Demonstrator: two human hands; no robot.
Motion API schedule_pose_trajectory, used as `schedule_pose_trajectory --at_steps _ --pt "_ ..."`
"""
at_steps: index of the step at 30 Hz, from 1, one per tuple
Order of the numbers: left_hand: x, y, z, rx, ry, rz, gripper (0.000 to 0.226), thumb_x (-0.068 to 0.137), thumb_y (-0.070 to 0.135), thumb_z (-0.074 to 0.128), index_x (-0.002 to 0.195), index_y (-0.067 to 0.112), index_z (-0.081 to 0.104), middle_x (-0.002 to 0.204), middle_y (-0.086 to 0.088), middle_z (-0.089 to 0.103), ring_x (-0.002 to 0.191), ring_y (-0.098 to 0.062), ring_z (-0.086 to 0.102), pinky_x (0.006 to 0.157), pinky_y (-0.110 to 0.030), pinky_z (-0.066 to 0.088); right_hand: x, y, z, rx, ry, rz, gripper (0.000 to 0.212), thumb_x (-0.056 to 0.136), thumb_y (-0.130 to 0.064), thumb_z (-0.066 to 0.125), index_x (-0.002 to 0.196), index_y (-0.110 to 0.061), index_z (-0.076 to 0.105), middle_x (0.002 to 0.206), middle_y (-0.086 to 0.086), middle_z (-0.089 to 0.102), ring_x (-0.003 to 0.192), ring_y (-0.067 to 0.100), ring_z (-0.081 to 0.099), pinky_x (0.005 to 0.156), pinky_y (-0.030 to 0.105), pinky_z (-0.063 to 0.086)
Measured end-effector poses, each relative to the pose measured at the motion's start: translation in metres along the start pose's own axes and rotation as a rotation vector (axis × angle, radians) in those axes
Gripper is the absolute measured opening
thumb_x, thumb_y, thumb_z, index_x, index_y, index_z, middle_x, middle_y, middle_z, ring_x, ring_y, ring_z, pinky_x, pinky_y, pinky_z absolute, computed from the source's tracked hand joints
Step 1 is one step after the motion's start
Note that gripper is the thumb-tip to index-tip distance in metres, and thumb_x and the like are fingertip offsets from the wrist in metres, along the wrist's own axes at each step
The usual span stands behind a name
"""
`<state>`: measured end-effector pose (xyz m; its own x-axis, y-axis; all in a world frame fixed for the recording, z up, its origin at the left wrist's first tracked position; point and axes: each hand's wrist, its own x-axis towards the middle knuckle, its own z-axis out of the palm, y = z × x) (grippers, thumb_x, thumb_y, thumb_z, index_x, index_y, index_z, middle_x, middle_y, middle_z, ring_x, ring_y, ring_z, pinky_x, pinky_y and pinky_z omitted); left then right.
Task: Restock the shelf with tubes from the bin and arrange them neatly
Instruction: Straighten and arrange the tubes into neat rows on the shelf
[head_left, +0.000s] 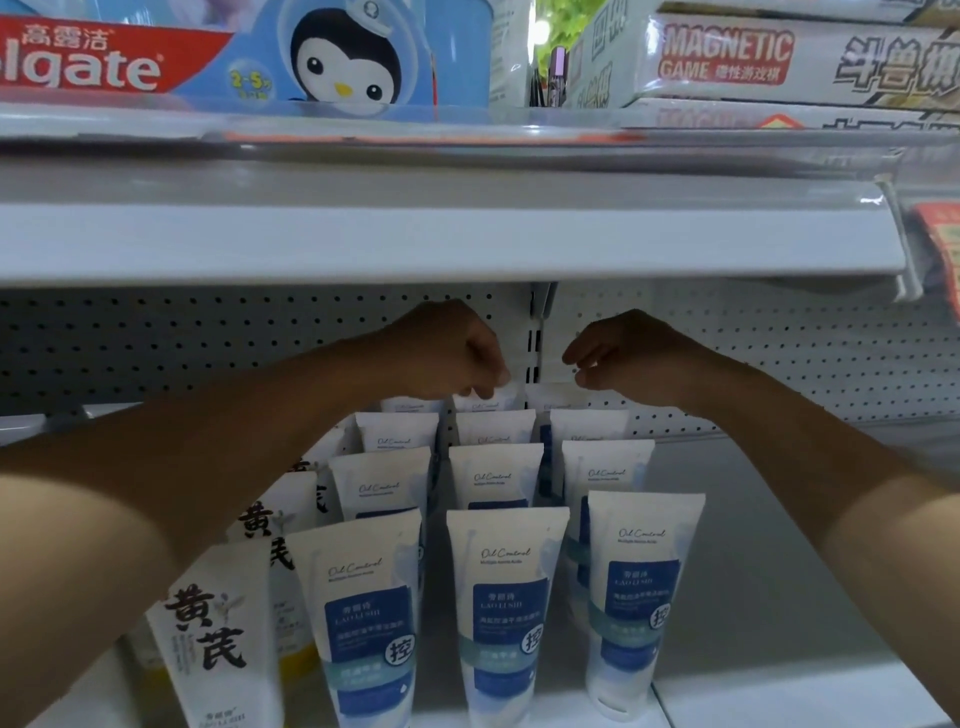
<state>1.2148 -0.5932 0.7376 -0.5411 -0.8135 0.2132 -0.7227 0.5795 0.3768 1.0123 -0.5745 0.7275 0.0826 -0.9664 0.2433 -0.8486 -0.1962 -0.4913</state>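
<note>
White pegboard (208, 343) backs the shelf (753, 571); upper shelf lip (415, 244) overhangs just above both hands. Open shelf floor to the right of the stock. Blue-label tubes (506, 613) stand upright in three rows running front to back, long axis vertical, crimped ends up. Yellow-print tubes (218, 634) sit just left of them. Left hand (447, 353) has fingers curled, pinching the top of the rearmost middle-row tube (485, 401). Right hand (623, 356) is loosely curled above the right row; can't tell if it holds anything.

Smooth semi-glossy plastic tubes (506, 597), matt white painted metal shelf (779, 597), perforated metal back panel (156, 343)
</note>
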Motion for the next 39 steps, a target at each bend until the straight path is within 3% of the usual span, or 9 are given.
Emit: schedule_pose_trajectory --at_steps 3,5,10,14,18,23,27,30,39 --pt "0.002 -0.002 -0.008 0.046 0.094 0.020 0.015 0.085 0.015 0.064 0.097 0.012 0.072 0.087 0.012 0.063 0.074 0.004 0.054 0.068 -0.007 0.039 0.009 0.000 0.004 0.049 -0.117 0.040 0.025 0.086 -0.006 0.062 0.108 -0.015 0.068 0.116 0.007 0.065 0.110 0.029 0.059 0.088 0.033 0.052" --pt "0.004 -0.003 -0.009 0.059 0.099 0.025 0.018 0.085 0.012 0.063 0.100 0.009 0.072 0.092 0.010 0.063 0.083 0.000 0.055 0.072 -0.008 0.039 0.012 0.002 0.005 0.073 -0.174 0.056 0.026 0.086 -0.002 0.061 0.108 -0.014 0.068 0.117 0.009 0.065 0.113 0.034 0.057 0.101 0.045 0.045" --pt "0.010 -0.008 -0.008 0.064 0.074 -0.013 0.022 0.085 0.013 0.064 0.106 0.011 0.070 0.112 -0.001 0.068 0.092 -0.003 0.053 0.083 -0.015 0.038 0.013 0.002 0.007 -0.035 -0.215 0.000 0.026 0.089 -0.003 0.057 0.113 -0.009 0.068 0.119 0.006 0.065 0.093 0.015 0.055 0.083 0.021 0.040" --pt "0.015 -0.011 -0.004 0.085 0.040 -0.033 0.024 0.086 0.012 0.063 0.109 0.011 0.069 0.117 -0.002 0.066 0.099 -0.006 0.054 0.085 -0.015 0.036 0.015 0.005 0.005 -0.104 -0.205 -0.002 0.029 0.090 -0.006 0.056 0.117 -0.009 0.065 0.124 0.007 0.062 0.106 0.021 0.057 0.092 0.027 0.045" --pt "0.021 -0.011 0.000 0.083 0.010 -0.034 0.026 0.084 0.011 0.066 0.110 0.010 0.069 0.112 -0.001 0.067 0.092 -0.004 0.053 0.083 -0.014 0.036 0.016 0.005 0.006 -0.081 -0.212 0.000 0.027 0.089 -0.004 0.057 0.113 -0.009 0.067 0.116 0.007 0.065 0.077 0.010 0.053 0.062 0.017 0.040" --pt "0.031 -0.015 0.009 0.192 -0.088 -0.077 0.030 0.082 0.021 0.069 0.111 0.015 0.066 0.108 0.003 0.063 0.093 -0.008 0.053 0.083 -0.020 0.041 0.019 0.005 0.007 -0.109 -0.223 -0.028 0.027 0.091 -0.006 0.055 0.115 -0.009 0.066 0.101 0.002 0.063 0.065 0.003 0.047 0.048 0.004 0.035" --pt "0.034 -0.017 0.014 0.230 -0.155 -0.097 0.028 0.084 0.022 0.067 0.110 0.012 0.066 0.092 0.004 0.061 0.080 -0.009 0.052 0.073 -0.022 0.040 0.019 0.007 0.007 -0.113 -0.230 -0.048 0.026 0.091 -0.005 0.054 0.113 -0.007 0.067 0.110 0.007 0.065 0.072 0.006 0.050 0.061 0.013 0.040" --pt "0.034 -0.017 0.015 0.216 -0.148 -0.083 0.024 0.085 0.019 0.066 0.106 0.008 0.068 0.071 0.012 0.051 0.068 -0.005 0.048 0.059 -0.017 0.036 0.017 0.007 0.007 -0.129 -0.236 -0.057 0.025 0.091 -0.005 0.054 0.111 -0.007 0.068 0.110 0.008 0.067 0.066 0.003 0.048 0.056 0.008 0.038" --pt "0.031 -0.014 0.017 0.191 -0.117 -0.061 0.022 0.084 0.018 0.067 0.103 0.008 0.069 0.075 0.009 0.053 0.065 0.000 0.046 0.056 -0.010 0.034 0.018 0.007 0.007 -0.132 -0.249 -0.062 0.025 0.091 -0.004 0.053 0.111 -0.004 0.068 0.112 0.012 0.066 0.074 0.009 0.051 0.068 0.020 0.041"
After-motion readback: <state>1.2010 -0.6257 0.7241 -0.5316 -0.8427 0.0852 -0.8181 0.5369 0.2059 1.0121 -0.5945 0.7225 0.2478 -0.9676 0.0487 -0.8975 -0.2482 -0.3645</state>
